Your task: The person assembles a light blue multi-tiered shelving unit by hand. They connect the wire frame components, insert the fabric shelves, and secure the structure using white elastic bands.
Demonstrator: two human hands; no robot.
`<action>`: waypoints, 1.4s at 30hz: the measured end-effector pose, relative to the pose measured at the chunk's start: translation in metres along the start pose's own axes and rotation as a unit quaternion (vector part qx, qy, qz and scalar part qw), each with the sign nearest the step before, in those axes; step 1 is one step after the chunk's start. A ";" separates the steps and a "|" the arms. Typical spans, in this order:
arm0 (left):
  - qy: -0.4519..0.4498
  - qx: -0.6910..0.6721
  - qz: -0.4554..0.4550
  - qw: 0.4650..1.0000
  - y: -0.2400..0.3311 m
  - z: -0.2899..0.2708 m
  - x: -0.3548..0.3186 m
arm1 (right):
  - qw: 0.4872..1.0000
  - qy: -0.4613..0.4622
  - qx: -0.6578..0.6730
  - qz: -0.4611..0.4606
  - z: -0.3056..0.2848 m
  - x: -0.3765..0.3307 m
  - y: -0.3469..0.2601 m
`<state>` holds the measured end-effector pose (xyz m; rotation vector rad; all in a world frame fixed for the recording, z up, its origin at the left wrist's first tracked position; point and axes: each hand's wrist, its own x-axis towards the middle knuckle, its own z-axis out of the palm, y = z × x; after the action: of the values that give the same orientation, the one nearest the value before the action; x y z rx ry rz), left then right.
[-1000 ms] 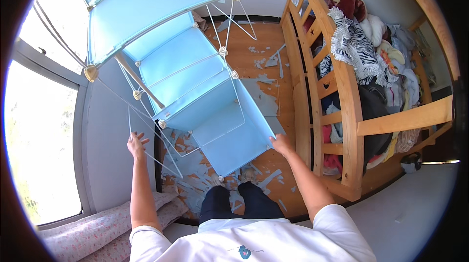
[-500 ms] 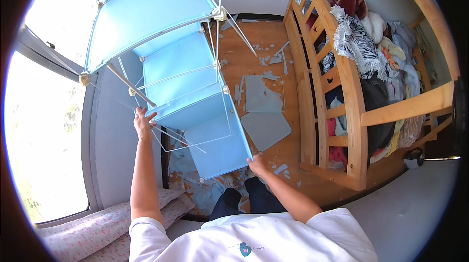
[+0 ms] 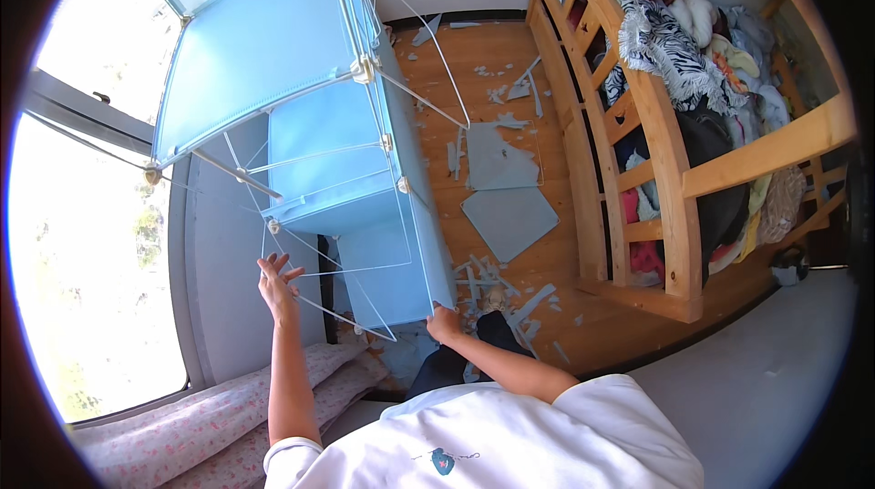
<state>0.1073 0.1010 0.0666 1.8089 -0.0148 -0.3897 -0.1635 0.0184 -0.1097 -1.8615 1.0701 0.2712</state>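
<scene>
The person stands over a tall light-blue panel shelf unit (image 3: 346, 161) built of thin white wire frames and round corner connectors, and it leans tilted between the window (image 3: 82, 243) and the wooden floor (image 3: 547, 307). The left hand (image 3: 276, 284) is up at the lower left of the unit, fingers spread and loosely curled about a bare wire frame (image 3: 337, 293); whether it truly grips the wire or only touches it I cannot tell. The right hand (image 3: 444, 322) is closed on the bottom corner of the lowest blue panel, bearing the unit from beneath.

The step in hand looks to be shifting or tipping the whole unit — both hands at its lower end, steering it. The next move calls for a firm hold on both sides, since the frames look flimsy and the joints could pull apart.

On the floor beside the unit lie loose grey-blue panels (image 3: 509, 220) and many broken shards (image 3: 492, 275), near the person's feet. To the right stands a wooden bed frame (image 3: 656, 152) heaped with clothes (image 3: 693, 51).
</scene>
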 end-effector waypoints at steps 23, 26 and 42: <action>0.029 -0.049 0.031 0.998 -0.005 -0.058 -0.084 | 0.996 0.051 0.009 -0.077 -0.050 -0.038 0.040; 0.062 -0.001 0.028 0.998 -0.022 -0.072 -0.070 | 0.998 0.020 -0.012 -0.061 -0.056 -0.053 0.035; 0.132 0.226 -0.024 0.965 -0.085 -0.050 -0.086 | 0.992 -0.065 -0.037 0.101 -0.110 -0.034 0.191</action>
<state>0.0234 0.1893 0.0193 2.3055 0.1365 -0.1831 -0.3565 -0.0853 -0.1490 -1.7757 1.1722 0.5505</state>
